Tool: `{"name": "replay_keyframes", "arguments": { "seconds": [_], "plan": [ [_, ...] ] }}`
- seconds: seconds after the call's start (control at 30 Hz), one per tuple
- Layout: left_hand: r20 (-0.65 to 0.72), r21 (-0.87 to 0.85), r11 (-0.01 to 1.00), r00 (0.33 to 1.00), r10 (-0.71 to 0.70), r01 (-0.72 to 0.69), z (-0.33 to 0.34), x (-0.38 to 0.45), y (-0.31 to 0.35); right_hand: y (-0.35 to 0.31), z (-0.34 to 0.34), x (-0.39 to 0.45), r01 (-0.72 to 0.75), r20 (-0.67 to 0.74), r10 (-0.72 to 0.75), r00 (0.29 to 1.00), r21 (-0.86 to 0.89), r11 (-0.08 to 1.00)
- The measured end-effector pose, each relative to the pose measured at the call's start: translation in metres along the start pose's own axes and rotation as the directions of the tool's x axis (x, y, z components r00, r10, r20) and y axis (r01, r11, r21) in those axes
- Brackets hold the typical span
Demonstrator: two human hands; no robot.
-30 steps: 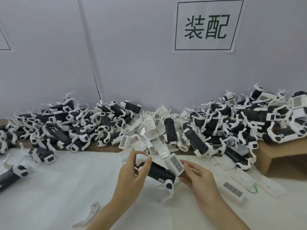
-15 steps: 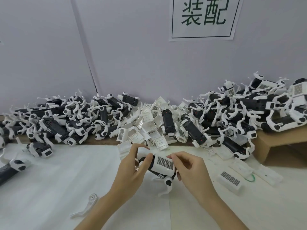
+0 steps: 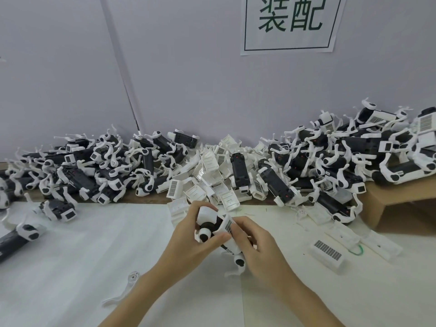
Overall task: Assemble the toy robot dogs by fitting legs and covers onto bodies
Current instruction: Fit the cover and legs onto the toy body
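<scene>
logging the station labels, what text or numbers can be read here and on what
"装配": green characters on the white sign on the wall.
Small marking on the side of the toy dog in the hands: too blurred to read.
Striped grilles on the covers: a pattern, no text.

I work at an assembly bench in a small toy workshop: heaps of black-and-white robot dogs and loose white covers line the plain wall, under a printed sign reading "装配".
</scene>
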State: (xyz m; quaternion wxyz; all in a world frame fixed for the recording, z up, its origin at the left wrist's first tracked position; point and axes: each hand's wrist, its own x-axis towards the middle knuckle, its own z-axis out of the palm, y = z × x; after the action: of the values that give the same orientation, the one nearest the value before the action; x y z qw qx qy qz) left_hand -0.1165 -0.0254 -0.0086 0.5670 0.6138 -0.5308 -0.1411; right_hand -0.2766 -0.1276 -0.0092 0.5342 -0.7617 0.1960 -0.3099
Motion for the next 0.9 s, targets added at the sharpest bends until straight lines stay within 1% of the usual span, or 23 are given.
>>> {"name": "replay_keyframes", "arguments": {
  "seconds": [0.1,0.13,0.2,0.23,0.27,0.37,0.43,0.5,0.57,0.73,0.83,0.9],
  "plan": [
    [0.036,0.048,0.999,0.999,0.013,-0.015,-0.004,0.001,0.0,-0.002,0.0,0.0,-0.006,-0.013,0.007,1.0,0.072,0.997],
    [0.04,0.09,0.996,0.999,0.02,-0.024,-0.005,0.001,0.0,-0.003,0.0,-0.001,-0.004,-0.029,0.007,1.0,0.093,0.996],
    [0.016,0.236,0.97,0.998,0.056,-0.058,-0.007,0.002,-0.001,-0.003,0.0,-0.003,0.019,-0.072,-0.011,0.997,0.112,0.994],
    [0.006,0.282,0.957,0.998,0.063,-0.062,-0.007,0.002,0.0,-0.004,0.0,-0.004,0.037,-0.102,-0.026,0.994,0.108,0.993],
    [0.004,0.281,0.959,0.999,0.045,-0.044,-0.006,0.002,0.001,-0.004,0.001,-0.006,0.058,-0.131,-0.045,0.99,0.092,0.994],
    [0.023,0.089,0.996,0.999,-0.03,0.028,0.0,0.002,0.003,-0.006,0.005,-0.01,0.092,-0.179,-0.081,0.98,0.05,0.995],
    [0.007,-0.027,0.997,0.998,-0.07,0.07,0.003,0.002,0.005,-0.006,0.007,-0.012,0.115,-0.193,-0.112,0.975,0.008,0.993],
    [0.012,-0.112,0.99,0.996,-0.087,0.088,0.006,0.001,0.009,-0.004,0.006,-0.013,0.157,-0.204,-0.171,0.964,-0.084,0.984],
    [0.022,-0.141,0.987,0.997,-0.071,0.073,0.009,0.0,0.012,-0.002,0.006,-0.014,0.167,-0.215,-0.193,0.957,-0.136,0.977],
    [0.042,-0.165,0.984,0.997,-0.066,0.072,0.012,-0.002,0.016,-0.003,0.007,-0.014,0.141,-0.238,-0.153,0.959,-0.066,0.988],
    [0.047,-0.171,0.982,0.996,-0.07,0.077,0.007,-0.003,0.017,-0.007,0.004,-0.015,0.133,-0.205,-0.135,0.969,-0.025,0.991],
    [0.05,-0.155,0.985,0.996,-0.071,0.078,0.004,-0.004,0.016,-0.008,0.002,-0.014,0.101,-0.163,-0.098,0.982,0.005,0.995]
  ]
}}
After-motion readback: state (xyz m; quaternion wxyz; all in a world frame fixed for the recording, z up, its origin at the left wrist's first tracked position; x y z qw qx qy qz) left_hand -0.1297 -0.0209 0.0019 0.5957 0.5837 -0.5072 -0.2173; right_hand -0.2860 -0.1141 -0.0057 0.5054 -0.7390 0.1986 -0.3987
